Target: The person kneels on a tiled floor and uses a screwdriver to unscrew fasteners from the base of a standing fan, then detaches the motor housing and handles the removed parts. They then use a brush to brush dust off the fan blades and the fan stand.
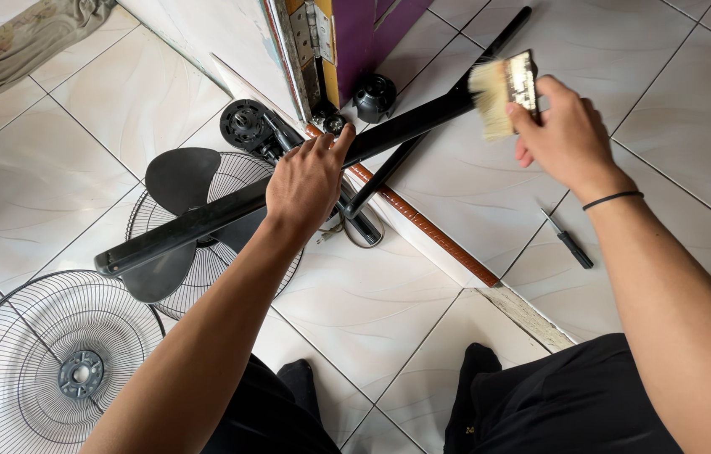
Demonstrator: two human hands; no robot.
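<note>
My left hand [309, 181] clamps down on the centre of the black cross-shaped fan base [288, 189], pinning it over the tiled floor [422, 294]. My right hand [561, 134] has its grip closed around a flat paintbrush [502, 92], bristles pale, held just above the base's upper arm. To brush well, I judge short strokes along the bar, base kept steady. A fan blade [179, 181], wire grille [44, 370] and screwdriver [570, 242] lie nearby.

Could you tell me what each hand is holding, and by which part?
Right hand grips a brush by its handle; left hand holds the black fan stand at its centre.
</note>
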